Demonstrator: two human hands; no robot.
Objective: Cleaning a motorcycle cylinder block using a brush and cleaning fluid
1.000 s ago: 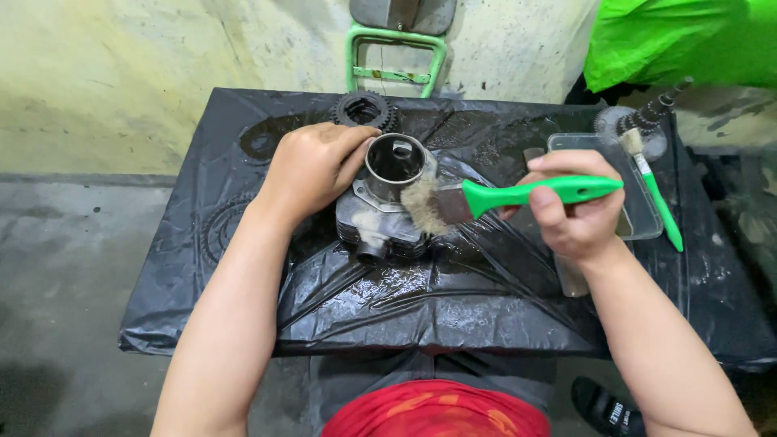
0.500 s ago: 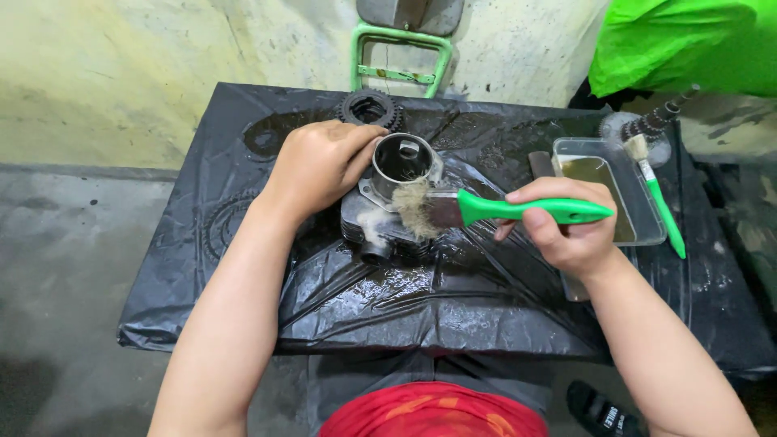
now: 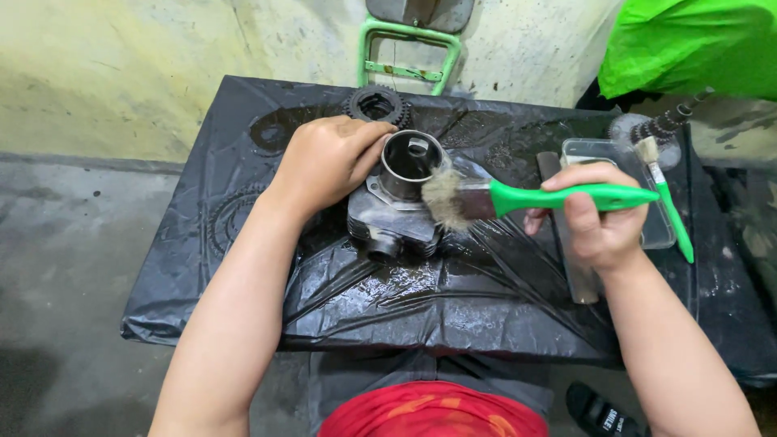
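Two bare hands at work over one engine cylinder point(image 3: 394, 214). Left hand point(image 3: 328, 162) clamped over the cylinder's upper left flank, fingers curled against the rim of the open bore. Bore mouth tilted up and slightly away from the wearer; finned body just below that grip, resting on black plastic sheeting point(image 3: 453, 299). Right hand point(image 3: 595, 214) closed around the green handle of a paintbrush point(image 3: 518, 197), thumb over the top. Brush's long axis nearly level, running sideways: handle end out past the right fist, pale bristles well to the left of that fist, touching the cylinder's right side just under the bore rim.

Sheeting wet and glossy, draped over a low table; grey concrete floor on the left, stained pale wall behind. Black toothed sprocket point(image 3: 376, 103) just beyond the left hand. Clear plastic tray point(image 3: 599, 154) behind the right fist, a second green brush point(image 3: 668, 202) lying across its far edge. Green metal frame point(image 3: 409, 50) against the wall; green cloth point(image 3: 696, 48) at upper right.

Cylinder's left side hidden under the palm; far edge of the table's right end cut off. Red garment point(image 3: 433, 413) at the bottom edge.
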